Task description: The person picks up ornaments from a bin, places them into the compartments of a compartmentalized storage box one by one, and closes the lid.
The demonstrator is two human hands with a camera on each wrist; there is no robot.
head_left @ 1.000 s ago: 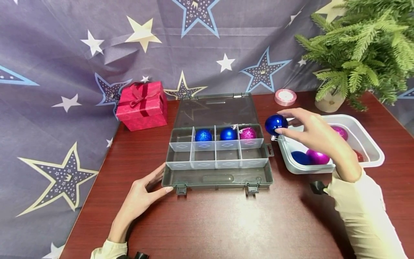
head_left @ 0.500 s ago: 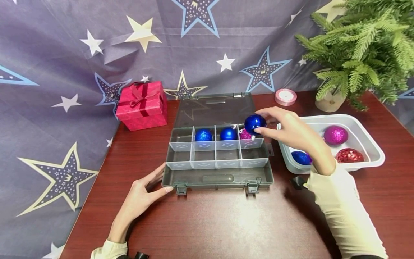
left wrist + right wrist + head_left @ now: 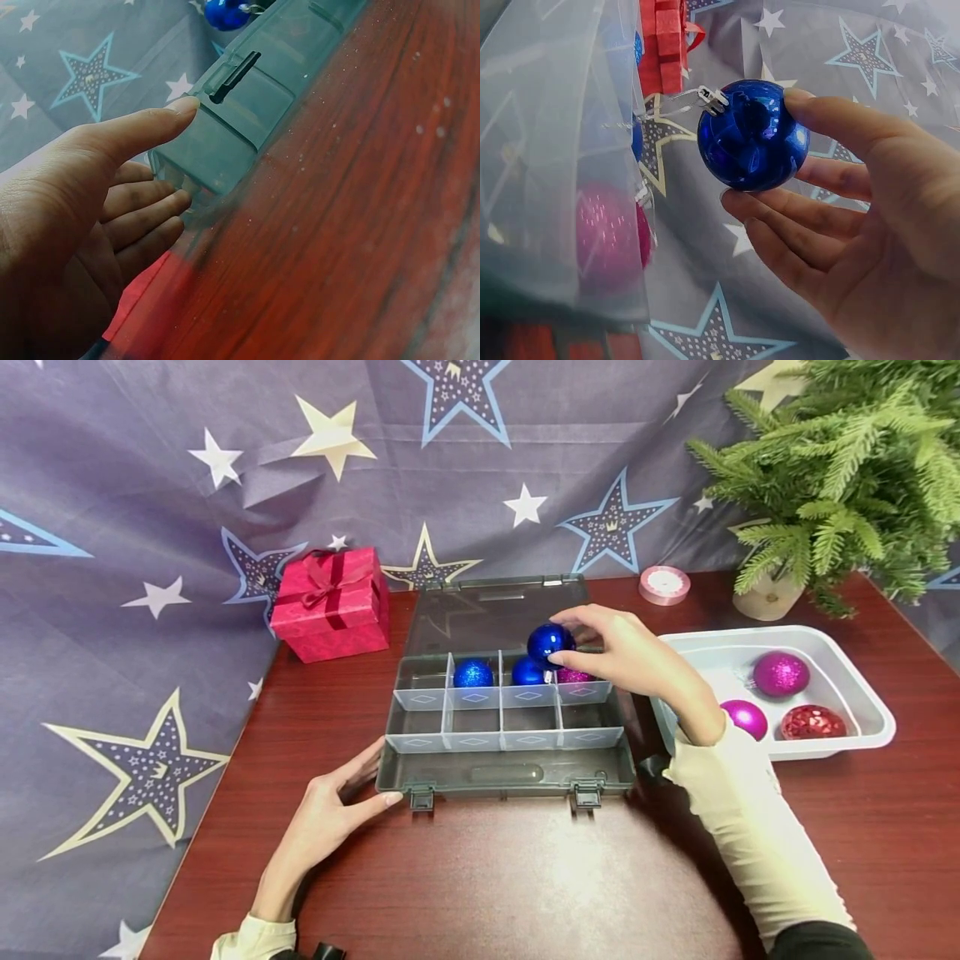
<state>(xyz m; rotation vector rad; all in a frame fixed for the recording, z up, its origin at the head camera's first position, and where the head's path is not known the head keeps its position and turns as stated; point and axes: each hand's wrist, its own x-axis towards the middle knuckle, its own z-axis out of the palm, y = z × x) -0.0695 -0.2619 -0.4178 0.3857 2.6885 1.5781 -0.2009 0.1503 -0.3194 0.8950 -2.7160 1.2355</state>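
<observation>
A shiny blue Christmas ball (image 3: pixel 550 644) is pinched between the thumb and fingers of my right hand (image 3: pixel 641 660). It hangs over the back row of a grey see-through divider box (image 3: pixel 442 768), whose lid stands open behind. In the right wrist view the ball's silver cap (image 3: pixel 712 100) points toward the box. That back row holds a glittery blue ball (image 3: pixel 473 675), a satin blue ball (image 3: pixel 527 673) and a glittery pink ball (image 3: pixel 576 676), partly covered. My left hand (image 3: pixel 318 818) rests at the box's front left corner, thumb along the front and fingers along the side.
A white tub (image 3: pixel 870 710) at the right holds pink balls (image 3: pixel 782 674) and a red ball (image 3: pixel 813 722); my forearm covers part of it. Behind stand a red gift box (image 3: pixel 330 606), a pink ribbon roll (image 3: pixel 664 586) and a small fir tree (image 3: pixel 832 485).
My right hand has carried the shiny blue ball leftward from the white tub's edge to above the box's back row. The left hand has stayed at the box corner.
</observation>
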